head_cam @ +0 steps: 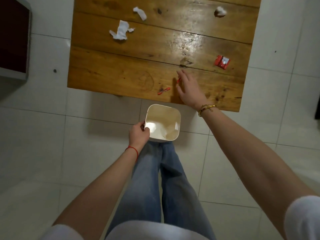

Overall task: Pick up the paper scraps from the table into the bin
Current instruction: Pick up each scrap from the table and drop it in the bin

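left hand [138, 134] grips the near-left rim of the bin [173, 111], fingers clenched over the edge; the bin sits low centre of frame, just below the desk [121, 66] edge. right hand [187, 89] is over the desk's lower right, fingers closed on a small red scrap [178, 80] that shows at the fingertips; whether it is lifted clear of the wood cannot be told.

remaining on the desk: a second red scrap [163, 90] just left of the right hand, a red wrapper [222, 62] at right, a torn white paper [121, 30] and a twisted white strip [140, 13] at upper left, a white crumpled ball [220, 11] at upper right. a pale scrap appears to lie in the bin already.

recommendation: pinch the sliver firmly at its middle, carry it directly over the bin's opening, and let go only once above the centre; keep the bin held close under the desk edge.
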